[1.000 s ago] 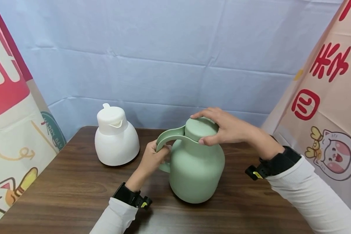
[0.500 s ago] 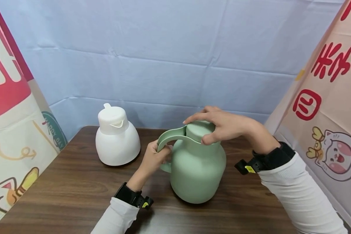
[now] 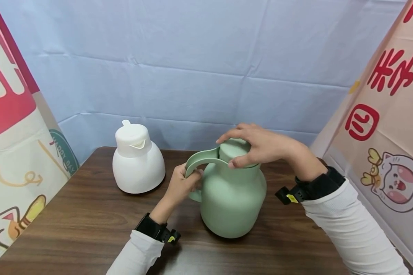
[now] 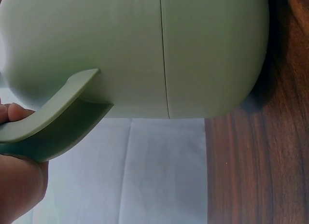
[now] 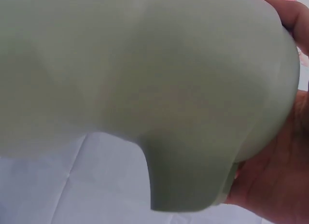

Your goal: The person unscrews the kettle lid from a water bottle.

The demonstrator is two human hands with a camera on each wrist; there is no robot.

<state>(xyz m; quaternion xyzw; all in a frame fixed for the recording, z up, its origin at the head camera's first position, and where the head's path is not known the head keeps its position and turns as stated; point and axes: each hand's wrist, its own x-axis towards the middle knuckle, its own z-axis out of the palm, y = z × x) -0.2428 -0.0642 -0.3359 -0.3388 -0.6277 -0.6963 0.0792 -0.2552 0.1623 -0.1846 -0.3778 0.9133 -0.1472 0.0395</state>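
A pale green thermos jug (image 3: pixel 232 202) stands upright on the wooden table. My left hand (image 3: pixel 179 185) grips its curved handle (image 3: pixel 206 156) on the left side; the left wrist view shows thumb and fingers around the lower handle (image 4: pixel 63 120). From the right, my right hand (image 3: pixel 263 144) holds the round green lid (image 3: pixel 232 149) on top, thumb at the near side and fingers over the far side. Part of the lid is hidden under that hand. In the right wrist view the spout (image 5: pixel 183 180) juts out near the right hand (image 5: pixel 270 180).
A smaller white jug (image 3: pixel 137 168) with a spouted lid stands left of the green one. The dark wood table (image 3: pixel 89 221) ends at a light blue cloth backdrop (image 3: pixel 192 68). Printed cloths hang at the left (image 3: pixel 10 126) and right (image 3: pixel 392 126).
My right hand has shifted a little left around the lid, its wrist and forearm swinging leftward, mostly in the first half second. The left hand keeps its grip, and the jug stays in place.
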